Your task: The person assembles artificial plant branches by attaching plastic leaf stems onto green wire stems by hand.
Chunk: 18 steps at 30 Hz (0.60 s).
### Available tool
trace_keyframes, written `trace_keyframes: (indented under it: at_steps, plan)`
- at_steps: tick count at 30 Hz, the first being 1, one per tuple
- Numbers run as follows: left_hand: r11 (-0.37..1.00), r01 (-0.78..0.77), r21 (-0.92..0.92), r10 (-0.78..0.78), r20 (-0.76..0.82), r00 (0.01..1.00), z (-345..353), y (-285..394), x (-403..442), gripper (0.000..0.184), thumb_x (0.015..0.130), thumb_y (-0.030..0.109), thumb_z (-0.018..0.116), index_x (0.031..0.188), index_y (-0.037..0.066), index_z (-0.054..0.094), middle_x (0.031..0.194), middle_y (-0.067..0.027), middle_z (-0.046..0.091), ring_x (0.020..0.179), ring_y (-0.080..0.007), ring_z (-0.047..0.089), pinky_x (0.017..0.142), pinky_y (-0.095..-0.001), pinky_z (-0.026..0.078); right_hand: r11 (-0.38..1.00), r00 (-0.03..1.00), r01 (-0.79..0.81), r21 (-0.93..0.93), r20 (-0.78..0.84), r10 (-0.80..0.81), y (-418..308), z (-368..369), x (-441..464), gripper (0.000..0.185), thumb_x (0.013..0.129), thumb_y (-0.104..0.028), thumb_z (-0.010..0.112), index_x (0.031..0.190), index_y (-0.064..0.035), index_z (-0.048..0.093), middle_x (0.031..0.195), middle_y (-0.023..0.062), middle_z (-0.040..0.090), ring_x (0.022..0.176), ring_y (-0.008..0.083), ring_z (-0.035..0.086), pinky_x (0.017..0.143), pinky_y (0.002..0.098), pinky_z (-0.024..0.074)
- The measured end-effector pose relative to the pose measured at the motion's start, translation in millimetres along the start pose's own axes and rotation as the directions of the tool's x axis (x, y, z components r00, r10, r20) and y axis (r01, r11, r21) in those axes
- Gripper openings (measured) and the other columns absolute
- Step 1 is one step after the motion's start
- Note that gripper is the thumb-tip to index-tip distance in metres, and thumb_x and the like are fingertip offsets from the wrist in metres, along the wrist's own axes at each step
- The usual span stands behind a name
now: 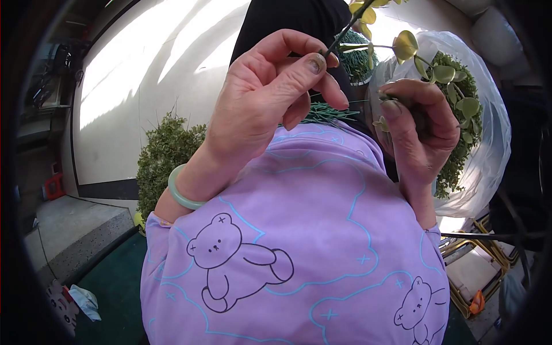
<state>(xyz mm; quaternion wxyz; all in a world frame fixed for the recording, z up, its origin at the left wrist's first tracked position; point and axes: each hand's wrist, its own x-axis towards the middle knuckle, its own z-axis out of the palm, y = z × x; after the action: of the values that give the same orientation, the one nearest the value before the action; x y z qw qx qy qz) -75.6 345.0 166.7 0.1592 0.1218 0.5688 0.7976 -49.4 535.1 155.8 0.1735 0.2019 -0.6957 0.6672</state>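
Observation:
My left hand [259, 95] pinches a dark green plant stem [352, 24] between thumb and index finger, the other fingers loosely curled. Round yellow-green leaves [405, 46] grow from this stem and reach toward my right hand [422, 118]. That hand is closed, thumb against index finger, on what looks like a leafy sprig; a small pale leaf shows below the thumb, and the rest is hidden in the palm. Thin green wire-like stems [330, 114] lie on my lap beneath the hands.
On the right, a clear plastic bag [491, 138] surrounds a mass of small-leaved greenery [451, 172]. Another bushy green plant [167, 152] stands by my left forearm. More green stems [356, 63] are bundled beyond my lap. A concrete step [75, 230] lies at the left.

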Motion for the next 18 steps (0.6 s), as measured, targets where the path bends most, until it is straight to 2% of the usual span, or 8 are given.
trace_keyframes:
  at_steps: [3,6,9,11,13,15,16,18]
  plan:
    - [0.998,0.063,-0.013,-0.063,0.025,0.998,-3,-2,1,0.025,0.096,0.022,0.04,0.101,0.001,0.053,0.073,-0.0081,0.06,0.053,-0.0035,0.047,0.043,-0.0152,0.026,0.995,0.997,-0.079,-0.061,-0.002,0.079,-3,0,-3,0.014,0.076,0.009,0.063,0.089,0.0035,0.061,0.081,0.0041,0.063,0.069,0.0032,0.054,0.06,0.0157,0.0421]
    - [0.915,0.216,-0.341,-0.173,0.154,0.973,-13,-2,5,0.029,0.096,0.025,0.041,0.101,0.0,0.055,0.074,-0.0056,0.06,0.052,-0.0038,0.042,0.046,-0.0162,0.029,0.99,0.99,-0.137,-0.045,-0.027,0.136,-5,4,-2,0.008,0.077,0.007,0.063,0.084,0.0035,0.061,0.078,0.0016,0.062,0.066,0.0028,0.052,0.056,0.0155,0.0403]
    - [0.876,0.28,-0.393,-0.248,0.132,0.96,-7,-3,7,0.033,0.095,0.028,0.041,0.104,-0.001,0.055,0.075,-0.0042,0.059,0.05,-0.0047,0.035,0.048,-0.0177,0.031,0.969,0.971,-0.237,0.071,0.039,0.235,0,2,0,0.005,0.08,0.0,0.063,0.082,0.0029,0.059,0.074,-0.0003,0.06,0.062,0.0019,0.049,0.053,0.015,0.038]
    - [0.906,0.247,-0.343,-0.213,0.135,0.968,-1,-3,7,0.031,0.094,0.025,0.045,0.106,-0.001,0.055,0.075,-0.0033,0.06,0.054,-0.0041,0.042,0.049,-0.0173,0.032,0.913,0.935,-0.353,0.204,0.121,0.334,2,0,2,0.009,0.082,-0.006,0.062,0.082,0.0021,0.058,0.072,-0.001,0.058,0.059,0.0012,0.047,0.051,0.015,0.036]
    - [0.942,0.205,-0.265,-0.179,0.119,0.977,4,-2,6,0.028,0.091,0.022,0.05,0.106,-0.001,0.056,0.077,-0.0032,0.061,0.059,-0.0042,0.048,0.052,-0.017,0.035,0.795,0.873,-0.488,0.36,0.219,0.436,1,-2,2,0.013,0.084,-0.011,0.061,0.083,0.0011,0.057,0.069,-0.0015,0.056,0.057,0.0006,0.044,0.049,0.0152,0.0335]
    - [0.976,0.157,-0.152,-0.145,0.084,0.986,8,0,4,0.025,0.088,0.017,0.056,0.106,-0.001,0.057,0.08,-0.0038,0.062,0.067,-0.0049,0.054,0.056,-0.0169,0.039,0.747,0.86,-0.509,0.427,0.279,0.427,4,-3,3,0.015,0.085,-0.014,0.061,0.085,0.0004,0.057,0.066,-0.0019,0.054,0.055,0.0002,0.042,0.048,0.0156,0.0315]
    - [0.975,0.155,-0.157,-0.141,0.102,0.985,8,1,3,0.024,0.087,0.015,0.058,0.105,-0.001,0.058,0.082,-0.0046,0.063,0.071,-0.006,0.056,0.059,-0.0175,0.041,0.72,0.853,-0.522,0.458,0.309,0.421,5,-3,3,0.015,0.085,-0.015,0.061,0.086,0.0001,0.057,0.065,-0.0022,0.054,0.054,0.0001,0.041,0.047,0.0158,0.0306]
    - [0.975,0.151,-0.166,-0.129,0.137,0.982,8,2,2,0.022,0.083,0.01,0.062,0.102,-0.001,0.059,0.086,-0.0061,0.064,0.08,-0.0082,0.059,0.065,-0.0187,0.045,0.743,0.866,-0.5,0.445,0.271,0.421,5,-1,1,0.017,0.085,-0.016,0.061,0.085,0.0002,0.057,0.064,-0.0028,0.053,0.053,-0.0001,0.041,0.047,0.016,0.0296]
